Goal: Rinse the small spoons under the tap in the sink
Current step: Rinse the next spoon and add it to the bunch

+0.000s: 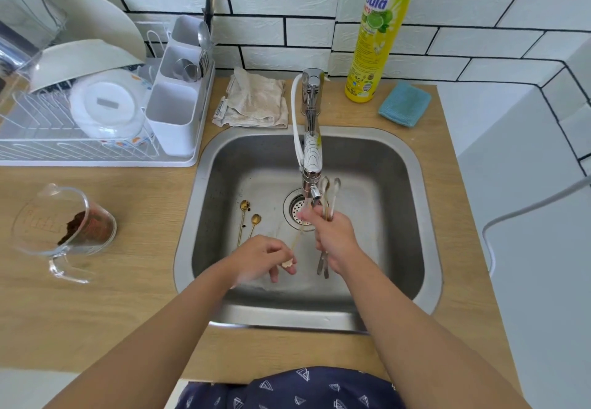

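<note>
My right hand (335, 239) grips a bundle of silver spoons (331, 191) upright, their bowls beside the tap spout (312, 165) and their handle ends sticking out below my palm. My left hand (262, 258) pinches the decorated end of a thin gold spoon (297, 239), which slants up toward the spout; my right fingertips touch its upper part. Two more small gold spoons (246, 220) lie on the floor of the steel sink (399, 216), left of the drain (295, 208).
A white dish rack (96, 140) with plates and a cutlery caddy stands left of the sink. A glass measuring jug (64, 226) with brown residue sits on the wooden counter. Behind the sink lie a beige cloth (256, 101), a detergent bottle (380, 31) and a blue sponge (404, 103).
</note>
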`<action>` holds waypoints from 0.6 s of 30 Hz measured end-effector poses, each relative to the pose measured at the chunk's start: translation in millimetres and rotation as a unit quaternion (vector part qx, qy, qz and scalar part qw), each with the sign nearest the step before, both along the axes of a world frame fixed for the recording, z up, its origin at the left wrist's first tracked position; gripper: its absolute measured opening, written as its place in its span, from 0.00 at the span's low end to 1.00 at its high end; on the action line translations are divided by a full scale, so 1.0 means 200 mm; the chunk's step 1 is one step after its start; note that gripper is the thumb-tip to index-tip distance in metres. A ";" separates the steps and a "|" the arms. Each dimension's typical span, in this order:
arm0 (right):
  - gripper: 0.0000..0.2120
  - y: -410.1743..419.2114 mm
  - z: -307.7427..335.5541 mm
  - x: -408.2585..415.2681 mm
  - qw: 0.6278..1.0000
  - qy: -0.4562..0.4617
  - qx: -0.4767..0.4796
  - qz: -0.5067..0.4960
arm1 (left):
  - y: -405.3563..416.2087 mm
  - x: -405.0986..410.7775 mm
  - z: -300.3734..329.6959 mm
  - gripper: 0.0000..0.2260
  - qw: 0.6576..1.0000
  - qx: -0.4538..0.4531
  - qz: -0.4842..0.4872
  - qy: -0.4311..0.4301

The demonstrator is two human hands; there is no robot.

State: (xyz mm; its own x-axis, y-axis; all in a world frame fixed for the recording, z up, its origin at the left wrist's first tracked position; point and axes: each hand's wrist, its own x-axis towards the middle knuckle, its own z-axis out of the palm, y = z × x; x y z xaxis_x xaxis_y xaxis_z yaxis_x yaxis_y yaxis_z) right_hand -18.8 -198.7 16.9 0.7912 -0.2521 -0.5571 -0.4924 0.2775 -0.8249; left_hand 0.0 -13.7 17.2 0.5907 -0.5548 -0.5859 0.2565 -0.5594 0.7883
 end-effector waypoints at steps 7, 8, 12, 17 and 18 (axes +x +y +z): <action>0.07 0.09 -0.03 -0.07 0.998 0.018 0.003 0.055 | 0.00 -0.01 0.00 0.10 0.999 0.009 -0.013 -0.051; 0.05 0.06 -0.02 -0.04 0.999 0.016 0.001 0.030 | 0.01 -0.01 0.01 0.10 0.998 0.016 -0.031 -0.046; 0.06 -0.04 -0.02 0.04 1.000 -0.014 0.001 -0.024 | 0.03 0.00 0.00 0.09 0.997 0.028 -0.056 -0.032; 0.03 -0.02 -0.02 0.03 0.998 -0.043 -0.044 0.005 | 0.05 0.02 0.01 0.09 0.991 0.057 -0.121 -0.020; 0.03 -0.01 -0.03 0.03 0.998 -0.034 -0.053 0.008 | 0.06 0.02 0.02 0.10 0.988 0.071 -0.136 -0.015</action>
State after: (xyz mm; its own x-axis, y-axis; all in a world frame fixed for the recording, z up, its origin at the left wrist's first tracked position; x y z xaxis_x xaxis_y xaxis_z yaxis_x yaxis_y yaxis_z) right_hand -13.7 -201.6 11.1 0.8305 -0.2943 -0.4729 -0.4380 0.1796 -0.8809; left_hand 3.5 -2.2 20.2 0.4494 -0.6086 -0.6539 0.0597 -0.7099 0.7017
